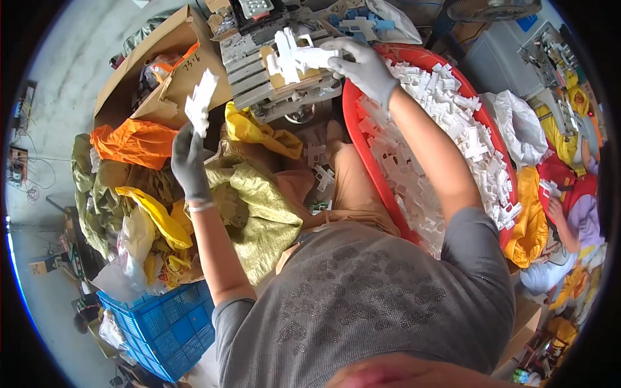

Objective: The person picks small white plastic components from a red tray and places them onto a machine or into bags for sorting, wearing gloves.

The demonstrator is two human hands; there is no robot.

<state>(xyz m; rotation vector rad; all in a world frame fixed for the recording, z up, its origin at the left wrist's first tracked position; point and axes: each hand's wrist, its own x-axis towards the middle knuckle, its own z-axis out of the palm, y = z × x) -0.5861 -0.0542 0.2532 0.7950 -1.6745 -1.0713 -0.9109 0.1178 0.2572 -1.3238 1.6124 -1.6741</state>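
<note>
Centrally, a white plastic pistol-shaped part [312, 57] over a slotted grey metal worktable [242, 84], pinched in the grey-gloved right hand [366, 68]; a tilted, elongated white plastic piece [201, 100], clasped by the grey-gloved left hand [189, 161]; apparently positioning, next calling for careful alignment; underside contact hidden, left fingertips indistinct.

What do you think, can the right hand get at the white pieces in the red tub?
Probably yes: the right hand is beside the red tub, and nothing covers the white pieces except the arm above some. But its fingers have a held piece, so it may need to let go first.
</note>
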